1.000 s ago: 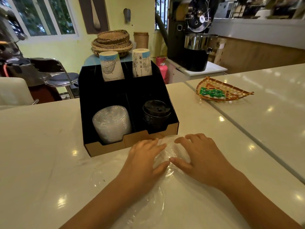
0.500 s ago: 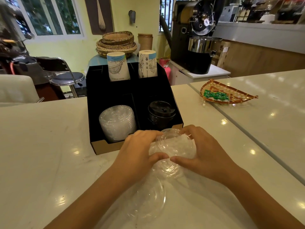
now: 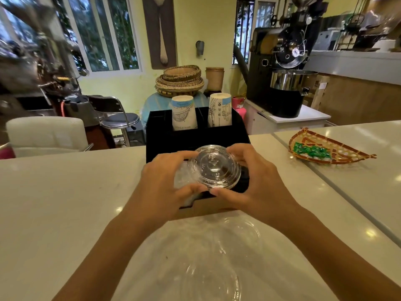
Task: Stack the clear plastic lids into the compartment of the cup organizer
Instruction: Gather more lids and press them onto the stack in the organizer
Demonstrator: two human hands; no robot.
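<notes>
clear plastic lids (image 3: 213, 168) sit in a small stack gripped from both sides by the left hand (image 3: 165, 183) and right hand (image 3: 255, 181), held above the near half of the black cup organizer (image 3: 161, 137); more lids (image 3: 212, 276) lie loose on the counter (image 3: 65, 192), nearer.

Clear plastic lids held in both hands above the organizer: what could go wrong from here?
1. The stack of clear plastic lids is pinched only at its rim by the left hand and right hand; the slick lids could slip or fan apart.
2. It hangs over the divide of the black cardboard cup organizer, so it might drop on the black-lid side.
3. Loose clear lids on the white counter near the forearms could get swept off.
</notes>
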